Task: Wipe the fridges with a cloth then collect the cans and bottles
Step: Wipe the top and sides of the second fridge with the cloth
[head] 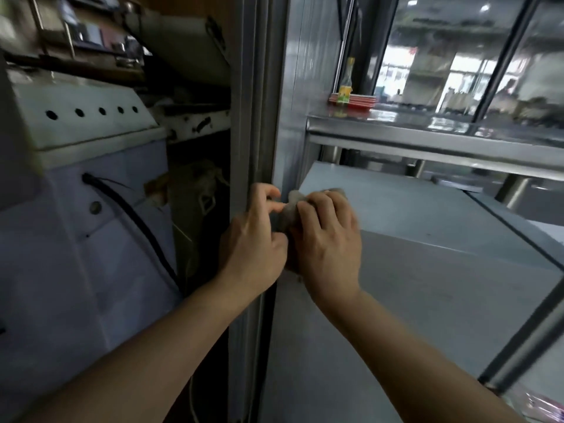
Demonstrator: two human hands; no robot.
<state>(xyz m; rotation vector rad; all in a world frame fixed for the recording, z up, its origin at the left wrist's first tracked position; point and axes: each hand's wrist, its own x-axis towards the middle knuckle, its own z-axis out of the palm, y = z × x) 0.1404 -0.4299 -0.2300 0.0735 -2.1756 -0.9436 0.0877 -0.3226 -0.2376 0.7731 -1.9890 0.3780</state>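
A small grey cloth [289, 210] is bunched between my two hands at the near left corner of a grey fridge top [427, 257]. My left hand [254, 239] pinches the cloth's left side with thumb and fingers. Curled over the cloth's right side, my right hand [328, 239] grips it; most of the cloth is hidden under the fingers. A clear bottle [346, 83] with a yellow-green label stands on the steel shelf [427, 129] behind.
A grey metal pillar [259, 102] rises just left of my hands. A white machine [76, 178] with a black cable [137, 221] stands at left. Red trays [360, 102] lie stacked on the steel shelf. Glass panes are behind it.
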